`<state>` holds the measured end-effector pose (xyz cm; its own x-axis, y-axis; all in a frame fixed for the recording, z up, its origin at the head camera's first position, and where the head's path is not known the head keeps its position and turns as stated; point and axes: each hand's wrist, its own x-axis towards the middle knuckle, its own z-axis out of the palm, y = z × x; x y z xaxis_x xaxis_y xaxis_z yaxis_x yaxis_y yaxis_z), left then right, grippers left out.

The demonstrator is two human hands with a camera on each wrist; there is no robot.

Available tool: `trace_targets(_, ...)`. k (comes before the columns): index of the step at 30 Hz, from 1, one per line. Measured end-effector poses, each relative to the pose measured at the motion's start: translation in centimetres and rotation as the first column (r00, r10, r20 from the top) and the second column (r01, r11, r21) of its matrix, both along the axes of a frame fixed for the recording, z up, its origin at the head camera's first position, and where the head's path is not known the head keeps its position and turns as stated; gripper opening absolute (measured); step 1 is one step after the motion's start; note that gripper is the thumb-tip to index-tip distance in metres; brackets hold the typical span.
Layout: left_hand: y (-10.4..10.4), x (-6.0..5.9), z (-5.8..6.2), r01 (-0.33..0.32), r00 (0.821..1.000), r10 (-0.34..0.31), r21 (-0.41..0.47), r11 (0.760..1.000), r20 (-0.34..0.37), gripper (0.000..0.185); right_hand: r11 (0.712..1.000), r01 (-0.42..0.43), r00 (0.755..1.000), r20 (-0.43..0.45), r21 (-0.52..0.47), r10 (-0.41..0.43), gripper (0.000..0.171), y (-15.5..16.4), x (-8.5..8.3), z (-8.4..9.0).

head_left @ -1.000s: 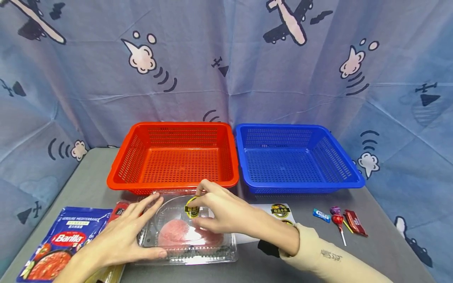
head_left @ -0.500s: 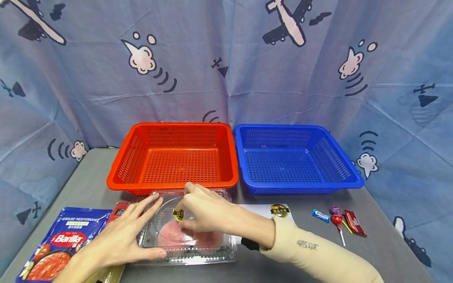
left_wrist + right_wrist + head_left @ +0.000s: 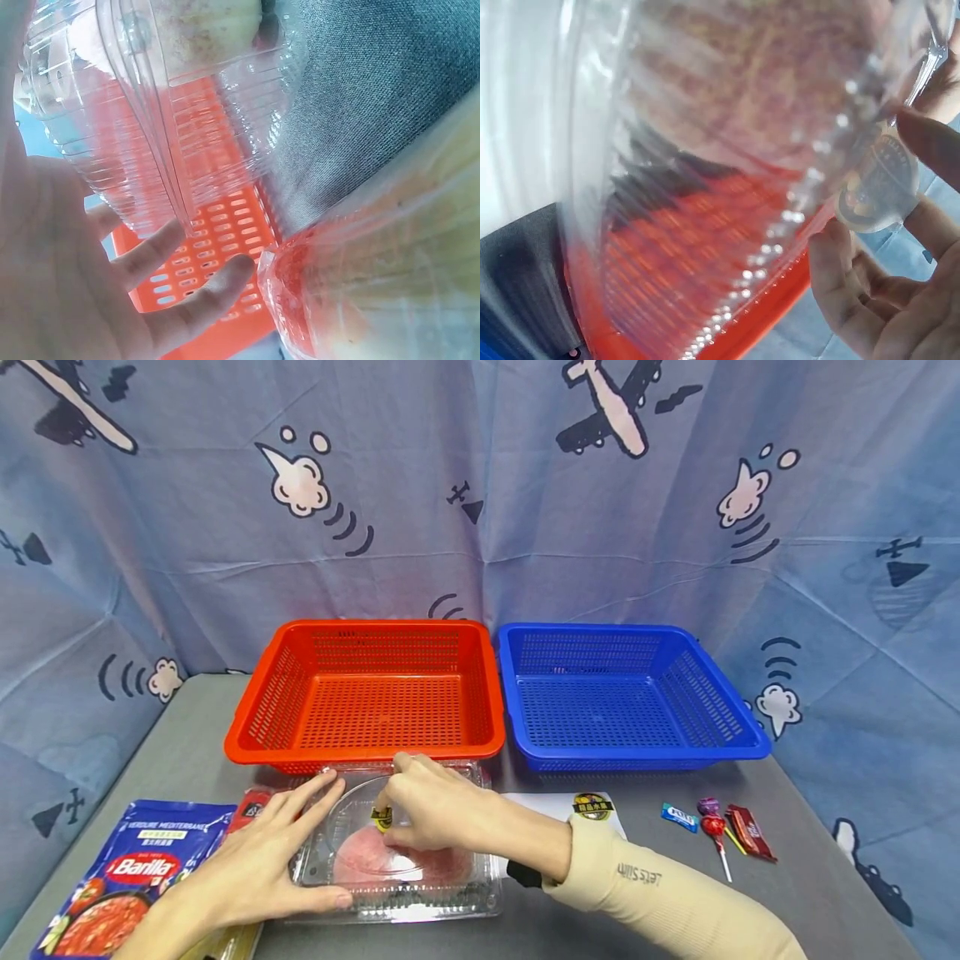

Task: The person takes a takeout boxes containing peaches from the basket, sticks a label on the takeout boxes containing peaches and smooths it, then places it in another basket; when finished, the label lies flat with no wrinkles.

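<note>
Pinching a round sticker (image 3: 382,817), the right hand (image 3: 435,810) presses it on the clear clamshell box (image 3: 397,852) (6 o'clock on the grey table (image 3: 525,935)). Left hand (image 3: 255,860) flat, fingers straight, steadying the box. Airplane-print curtain (image 3: 480,510) behind; orange basket (image 3: 367,693) at 12.

Head overlooks table; wrists close, seemingly upward

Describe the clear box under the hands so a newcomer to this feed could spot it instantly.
Start at the red basket on the grey table. Directly in front of its near rim lies the clear plastic clamshell box, with something pink inside. It is the only see-through container, and both the left hand and right hand are on it.
</note>
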<state>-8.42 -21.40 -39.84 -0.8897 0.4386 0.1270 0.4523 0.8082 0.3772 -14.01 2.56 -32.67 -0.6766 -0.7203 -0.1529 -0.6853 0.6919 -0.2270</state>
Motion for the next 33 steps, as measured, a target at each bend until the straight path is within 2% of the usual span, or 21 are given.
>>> trace_targets(9, -0.1, 0.0, -0.1, 0.005, 1.0, -0.005, 0.006, 1.0, 0.011, 0.111, 1.0, 0.008, 1.0, -0.029, -0.002, -0.008, 0.027, -1.2, -0.4, 0.3)
trace_targets(18, 0.0, 0.0, -0.1, 0.006, 1.0, -0.006, 0.007, 1.0, 0.007, 0.111, 0.999, -0.053, 0.991, -0.125, -0.011, 0.051, 0.052, -2.3, -0.8, 0.1)
trace_targets(24, 0.0, 0.0, -0.2, 0.014, 1.0, -0.014, 0.013, 1.0, 0.002, 0.111, 0.997, -0.049, 0.994, -0.098, -0.054, 0.043, 0.044, -2.5, -1.0, -0.1)
trace_targets(28, 0.0, -0.1, -0.3, 0.018, 1.0, -0.017, 0.012, 1.0, -0.006, 0.111, 0.999, -0.027, 0.995, -0.095, -0.031, 0.024, 0.038, -2.8, -1.1, -0.2)
trace_targets(33, 0.0, -0.1, -0.4, 0.017, 1.0, -0.017, 0.014, 1.0, -0.006, 0.11, 1.0, -0.029, 0.993, -0.117, 0.005, 0.03, 0.041, -3.0, -1.2, -0.4)
